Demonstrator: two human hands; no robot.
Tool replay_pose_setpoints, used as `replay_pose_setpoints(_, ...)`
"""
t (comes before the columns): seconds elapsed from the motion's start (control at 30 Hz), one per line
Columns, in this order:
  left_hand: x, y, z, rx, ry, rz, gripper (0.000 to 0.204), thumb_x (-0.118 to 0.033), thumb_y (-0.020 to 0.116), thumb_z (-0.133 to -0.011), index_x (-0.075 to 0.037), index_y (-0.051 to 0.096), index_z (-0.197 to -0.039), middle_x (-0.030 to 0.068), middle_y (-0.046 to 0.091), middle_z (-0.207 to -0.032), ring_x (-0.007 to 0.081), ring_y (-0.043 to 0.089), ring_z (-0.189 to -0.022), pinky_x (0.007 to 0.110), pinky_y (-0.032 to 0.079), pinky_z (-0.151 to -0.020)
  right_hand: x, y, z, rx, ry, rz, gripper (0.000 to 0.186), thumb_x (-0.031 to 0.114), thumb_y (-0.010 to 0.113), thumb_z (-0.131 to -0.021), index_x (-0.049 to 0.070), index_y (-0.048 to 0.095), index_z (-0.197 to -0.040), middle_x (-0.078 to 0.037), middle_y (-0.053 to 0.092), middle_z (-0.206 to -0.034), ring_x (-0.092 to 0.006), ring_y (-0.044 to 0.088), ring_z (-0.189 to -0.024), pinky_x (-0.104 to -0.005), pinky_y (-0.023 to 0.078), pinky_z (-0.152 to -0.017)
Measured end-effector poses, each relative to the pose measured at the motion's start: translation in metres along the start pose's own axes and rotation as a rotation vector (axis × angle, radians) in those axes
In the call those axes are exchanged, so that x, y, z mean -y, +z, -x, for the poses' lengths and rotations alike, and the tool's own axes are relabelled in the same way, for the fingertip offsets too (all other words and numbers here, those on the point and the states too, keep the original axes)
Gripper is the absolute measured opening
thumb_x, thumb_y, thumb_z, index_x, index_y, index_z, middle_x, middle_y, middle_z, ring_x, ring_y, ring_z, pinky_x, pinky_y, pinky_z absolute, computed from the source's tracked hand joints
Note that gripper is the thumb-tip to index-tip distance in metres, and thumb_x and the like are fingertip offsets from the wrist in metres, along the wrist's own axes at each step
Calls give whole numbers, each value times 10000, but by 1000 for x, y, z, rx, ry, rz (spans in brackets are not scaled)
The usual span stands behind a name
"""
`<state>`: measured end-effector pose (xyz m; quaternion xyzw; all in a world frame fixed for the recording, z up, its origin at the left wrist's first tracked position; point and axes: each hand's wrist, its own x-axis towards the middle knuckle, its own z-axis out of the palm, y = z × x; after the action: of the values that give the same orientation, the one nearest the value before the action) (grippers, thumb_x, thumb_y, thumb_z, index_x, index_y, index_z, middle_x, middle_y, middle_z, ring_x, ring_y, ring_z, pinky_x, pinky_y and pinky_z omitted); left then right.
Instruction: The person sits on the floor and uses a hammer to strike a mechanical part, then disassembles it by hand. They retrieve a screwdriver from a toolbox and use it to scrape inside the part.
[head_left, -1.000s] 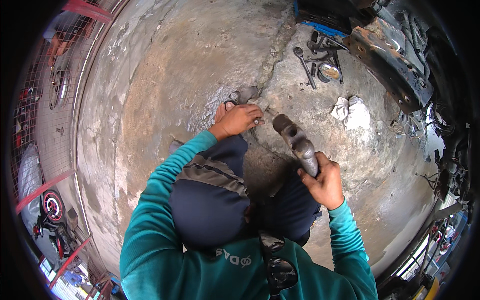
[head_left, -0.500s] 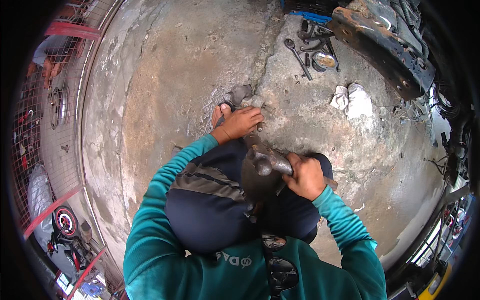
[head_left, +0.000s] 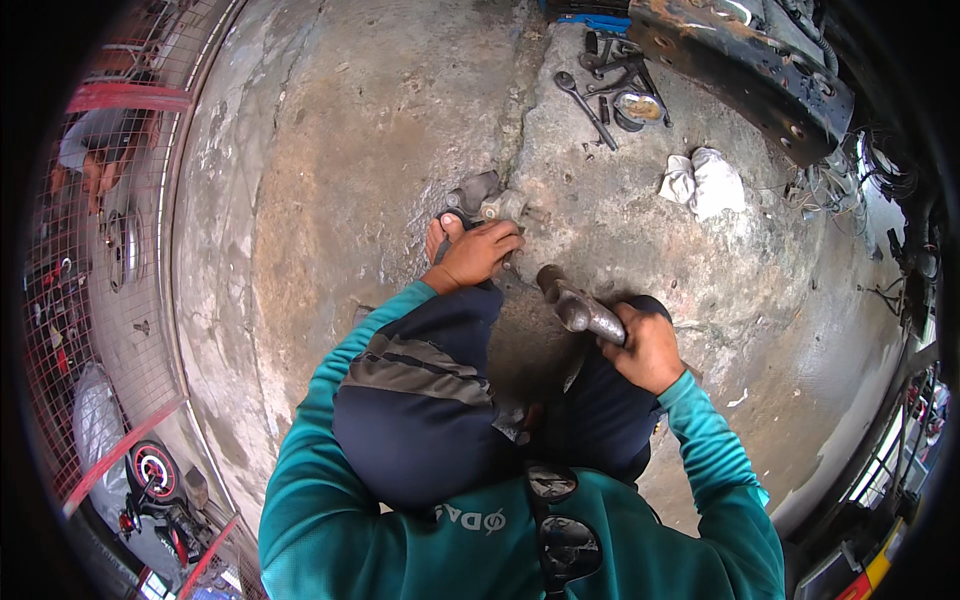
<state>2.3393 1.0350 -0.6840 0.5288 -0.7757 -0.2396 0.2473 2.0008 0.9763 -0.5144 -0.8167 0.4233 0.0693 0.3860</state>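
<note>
My right hand [head_left: 648, 348] is wrapped round the handle of a hammer [head_left: 582, 308], close behind its worn steel head. The hammer is held over the floor by my right knee, its head apart from the left hand. Down by my foot [head_left: 437, 236], my left hand [head_left: 478, 256] is closed, with the end of what looks like a short metal rod [head_left: 508, 262] poking out below the fingers. Its fingertips lie against a grey cast metal part [head_left: 503, 207] on the concrete, and most of what they grip is hidden. A dark rounded piece [head_left: 474, 190] adjoins that part.
A ratchet [head_left: 585, 110], other hand tools and a small round tin [head_left: 640, 108] lie ahead to the right. White rags [head_left: 705, 184] are nearer. A heavy rusty steel beam [head_left: 745, 75] stands at the far right. Beyond wire mesh [head_left: 70, 330] on the left, another person [head_left: 100, 165] bends down.
The hammer and my right hand have moved right, away from my left hand. My left hand has shifted slightly, and more of the grey metal part shows. The whole view has tilted a little.
</note>
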Motion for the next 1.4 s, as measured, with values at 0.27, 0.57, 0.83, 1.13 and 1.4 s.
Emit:
replay_pose_setpoints(0.27, -12, -62, -18, -242, -376, 365, 163, -177, 764, -962, -45, 763, -1057, 100, 718, -1085, 316, 701, -994, 428, 547, -840, -36, 10, 19, 58, 168, -36, 386, 259, 834, -798, 64, 726, -1114, -212, 733, -841, -447, 717, -854, -538, 569, -781)
replay_pose_setpoints(0.57, -44, -46, -61, 260, 110, 215, 390, 38, 697, -794, -51, 666, -1172, 116, 659, -1256, 357, 620, -1230, 462, 519, -1055, -65, 18, 7, -22, 277, -271, 375, 255, 855, -767, -11, 711, -987, -263, 710, -856, -444, 716, -883, -488, 537, -798)
replay_pose_setpoints(0.83, -43, -2, -80, 510, 364, 77, 338, -89, 702, -812, -77, 667, -1149, 95, 614, -1105, 302, 583, -1142, 428, 473, -1018, -64, 9, -2, 85, 365, -228, 434, 282, 817, -818, -3, 737, -1136, -281, 740, -1035, -463, 699, -1040, -514, 548, -915)
replay_pose_setpoints(1.13, -40, 0, -72, 374, 216, 42, 414, -73, 704, -814, -92, 644, -1223, 77, 604, -1144, 301, 592, -1166, 410, 497, -1048, -74, 12, -4, 104, 414, -360, 396, 246, 827, -802, -17, 740, -1084, -277, 739, -979, -461, 707, -985, -496, 545, -873)
replay_pose_setpoints(1.4, -38, 3, -70, 304, 199, 4, 434, -70, 716, -804, -99, 642, -1230, 74, 622, -1140, 306, 610, -1162, 412, 543, -1015, -76, 15, -7, 86, 411, -361, 361, 235, 826, -802, -15, 737, -1048, -278, 732, -951, -467, 703, -971, -503, 538, -854)
